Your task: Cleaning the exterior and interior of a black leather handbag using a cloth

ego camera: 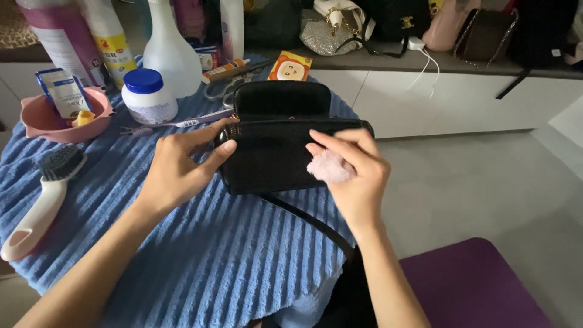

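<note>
Beyond my fingertips, across the blue ribbed towel (200,267), stand a white jar with a blue lid (149,96), a clear spray bottle (170,51) and a pair of scissors (228,90). Just past my left fingers lies a thin tool with a white handle (182,123), almost touching them. Farther out to the left of that hand sit a pink bowl (42,121) with a small packet in it and a white brush with dark bristles (45,194). Along the shelf behind are several other handbags (340,27).

Nothing lies between my hands and the black handbag (273,152), which rests on the towel with its flap thrown back away from me and its strap (310,222) trailing off the edge below my right wrist.

My left hand (179,167) is loosely open, thumb and forefinger spread and pressed against the bag's left end to steady it. My right hand (352,173) is curled around a small pink pad (330,168), the fingers bent over it and pinching it against the front of the bag, close to its right end.
</note>
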